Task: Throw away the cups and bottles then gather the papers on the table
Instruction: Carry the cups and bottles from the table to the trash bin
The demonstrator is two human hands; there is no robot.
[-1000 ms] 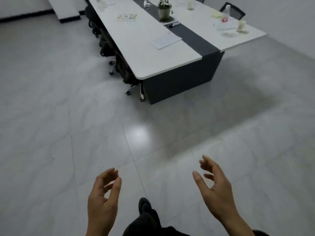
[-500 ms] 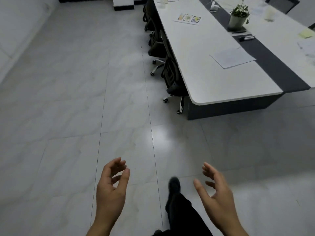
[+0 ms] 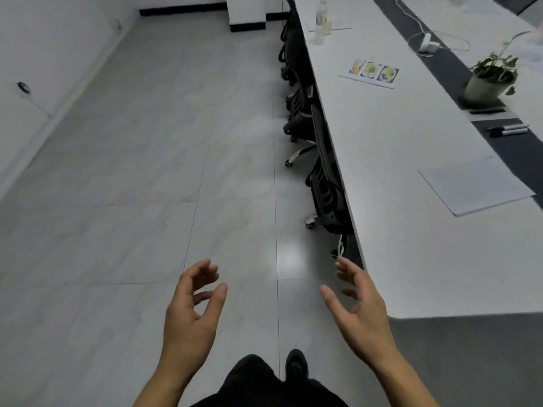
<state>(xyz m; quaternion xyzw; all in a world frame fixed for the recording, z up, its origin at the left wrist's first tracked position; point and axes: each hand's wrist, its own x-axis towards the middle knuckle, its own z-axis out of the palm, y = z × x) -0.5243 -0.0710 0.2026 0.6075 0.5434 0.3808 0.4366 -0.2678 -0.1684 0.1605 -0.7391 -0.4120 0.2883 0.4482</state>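
A long white table with a dark centre strip runs along the right side. On it lie a white sheet of paper near me, a printed sheet with three coloured pictures farther off, and a clear plastic bottle at the far end on another paper. My left hand and my right hand hover empty over the floor, fingers spread and curled. The right hand is just off the table's near corner.
Black office chairs are tucked under the table's left edge. A potted plant, two markers and a white charger with cable sit on the dark strip. Open tiled floor stretches left to a white wall.
The view has swung and closed in on the table, whose near corner now sits beside my right hand. Both hands stay empty and open in front of me.
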